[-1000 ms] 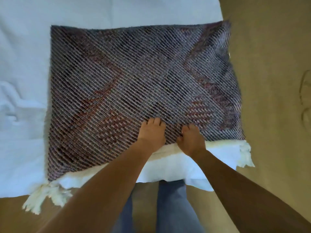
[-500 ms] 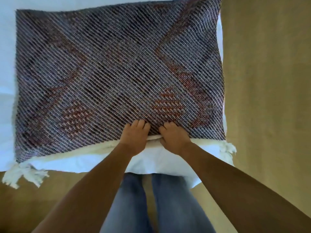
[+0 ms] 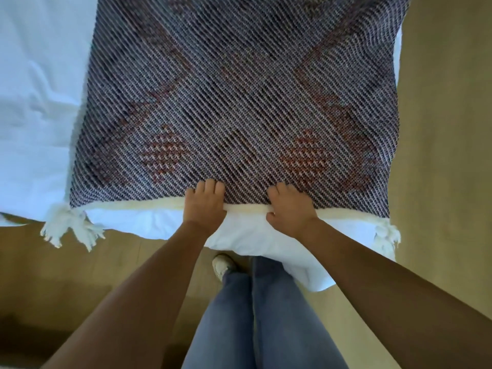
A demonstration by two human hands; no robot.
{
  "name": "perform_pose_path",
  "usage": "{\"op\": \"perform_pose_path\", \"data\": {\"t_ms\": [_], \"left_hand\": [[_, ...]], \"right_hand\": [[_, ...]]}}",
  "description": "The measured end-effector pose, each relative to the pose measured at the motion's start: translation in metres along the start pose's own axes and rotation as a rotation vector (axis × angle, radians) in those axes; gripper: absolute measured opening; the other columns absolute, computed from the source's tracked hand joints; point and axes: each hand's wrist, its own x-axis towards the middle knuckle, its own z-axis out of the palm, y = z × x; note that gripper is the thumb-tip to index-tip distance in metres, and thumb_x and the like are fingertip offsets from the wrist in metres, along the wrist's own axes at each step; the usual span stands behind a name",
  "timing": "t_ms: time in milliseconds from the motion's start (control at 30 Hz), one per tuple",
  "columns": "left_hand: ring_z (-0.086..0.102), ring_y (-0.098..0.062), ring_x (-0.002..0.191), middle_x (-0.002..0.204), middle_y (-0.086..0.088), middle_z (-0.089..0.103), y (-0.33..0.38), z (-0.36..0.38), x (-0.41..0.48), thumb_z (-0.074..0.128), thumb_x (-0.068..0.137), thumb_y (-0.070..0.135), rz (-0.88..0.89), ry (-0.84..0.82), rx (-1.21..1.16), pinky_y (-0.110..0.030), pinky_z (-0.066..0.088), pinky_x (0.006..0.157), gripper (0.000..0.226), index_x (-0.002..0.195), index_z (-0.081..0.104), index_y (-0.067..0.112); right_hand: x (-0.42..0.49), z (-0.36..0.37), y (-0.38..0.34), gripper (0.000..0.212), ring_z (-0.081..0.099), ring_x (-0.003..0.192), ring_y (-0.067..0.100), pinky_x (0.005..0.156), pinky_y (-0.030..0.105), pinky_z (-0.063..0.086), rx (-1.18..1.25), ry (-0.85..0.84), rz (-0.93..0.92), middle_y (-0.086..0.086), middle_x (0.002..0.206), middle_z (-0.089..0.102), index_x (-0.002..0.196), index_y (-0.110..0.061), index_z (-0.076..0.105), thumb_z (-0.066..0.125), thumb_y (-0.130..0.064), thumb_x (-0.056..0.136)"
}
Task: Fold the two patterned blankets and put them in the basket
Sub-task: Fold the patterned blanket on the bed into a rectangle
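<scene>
Shift: hands now wider apart along blanket [image 3: 239, 102] near edge.
Grip: left hand [image 3: 203, 205] and right hand [image 3: 291, 210] both pinch that edge.
Handling: soft, floppy, light; probably best held by corners.

White sheet [image 3: 34, 102], corner hanging over edge; tan floor [image 3: 439, 129]; white shoe [image 3: 222, 265].
</scene>
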Motion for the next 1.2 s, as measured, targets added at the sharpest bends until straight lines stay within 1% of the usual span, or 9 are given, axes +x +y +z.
{"op": "perform_pose_path", "data": {"t_ms": [167,333,500,767,833,900,1033,1133,1200], "left_hand": [[0.05,-0.027,0.101,0.113,-0.008,0.053,-0.02,0.016,-0.001,0.046,0.088,0.025,0.032,-0.104,-0.01,-0.036,0.041,0.082,0.029,0.114,0.044,0.011],[0.057,-0.027,0.091,0.103,-0.007,0.061,-0.022,0.012,-0.01,0.048,0.08,0.024,0.2,-0.096,-0.016,-0.033,0.043,0.075,0.03,0.106,0.055,0.011],[0.059,-0.023,0.078,0.093,-0.004,0.062,0.031,-0.03,0.018,0.043,0.085,0.034,0.404,-0.061,-0.155,-0.027,0.033,0.06,0.026,0.096,0.054,0.013],[0.059,-0.03,0.084,0.094,-0.01,0.061,0.187,-0.1,0.1,0.039,0.093,0.026,0.405,-0.089,-0.316,-0.032,0.038,0.064,0.017,0.098,0.048,0.012],[0.059,-0.032,0.089,0.097,-0.012,0.061,0.218,-0.109,0.117,0.039,0.094,0.026,0.436,-0.111,-0.28,-0.032,0.037,0.066,0.02,0.103,0.048,0.011],[0.058,-0.032,0.096,0.105,-0.012,0.06,0.244,-0.112,0.13,0.039,0.095,0.027,0.461,-0.146,-0.264,-0.034,0.038,0.068,0.024,0.109,0.049,0.011],[0.05,-0.034,0.113,0.124,-0.015,0.049,0.289,-0.111,0.147,0.04,0.095,0.038,0.358,-0.267,-0.237,-0.041,0.043,0.083,0.042,0.124,0.041,0.008],[0.045,-0.036,0.118,0.13,-0.017,0.043,0.316,-0.106,0.152,0.045,0.086,0.059,0.168,-0.342,-0.212,-0.044,0.042,0.086,0.07,0.13,0.033,0.006],[0.042,-0.035,0.121,0.133,-0.016,0.04,0.327,-0.102,0.151,0.05,0.078,0.067,0.084,-0.348,-0.17,-0.044,0.042,0.088,0.086,0.134,0.027,0.006]], "right_hand": [[0.018,0.011,-0.031,0.039,0.046,0.111,0.029,0.084,0.04,0.045,0.003,-0.09,-0.043,0.012,0.123,0.047,0.125,-0.008,0.04,0.047,-0.008,0.086],[0.006,0.014,-0.015,0.037,0.045,0.109,0.025,0.081,0.035,0.042,0.116,-0.101,-0.074,0.008,0.117,0.048,0.117,-0.011,0.045,0.05,-0.027,0.084],[-0.017,-0.004,0.039,0.02,0.046,0.099,0.029,0.081,0.036,0.041,0.37,0.229,0.271,0.016,0.102,0.052,0.097,-0.001,0.054,0.053,-0.015,0.083],[-0.04,-0.012,0.141,0.032,0.044,0.108,0.038,0.088,0.044,0.038,0.505,0.483,0.8,0.023,0.116,0.05,0.111,-0.001,0.053,0.054,-0.016,0.083],[-0.041,-0.006,0.164,0.043,0.042,0.115,0.038,0.094,0.045,0.036,0.714,0.565,0.968,0.022,0.124,0.047,0.124,-0.003,0.044,0.056,-0.018,0.086],[-0.041,0.003,0.182,0.053,0.048,0.109,0.031,0.094,0.039,0.038,1.058,0.508,1.014,0.018,0.118,0.05,0.13,-0.002,0.038,0.059,-0.024,0.088],[-0.05,0.015,0.198,0.028,0.051,0.071,0.019,0.063,0.027,0.038,1.354,0.208,0.931,0.003,0.082,0.054,0.092,-0.012,0.048,0.064,-0.033,0.083],[-0.055,0.016,0.202,0.031,0.041,0.051,0.011,0.046,0.021,0.031,1.452,0.155,0.806,-0.002,0.059,0.044,0.065,-0.017,0.042,0.063,-0.029,0.085],[-0.056,0.015,0.2,0.034,0.039,0.051,0.011,0.047,0.023,0.028,1.385,0.201,0.779,-0.005,0.056,0.042,0.06,-0.021,0.038,0.059,-0.03,0.086]]}}
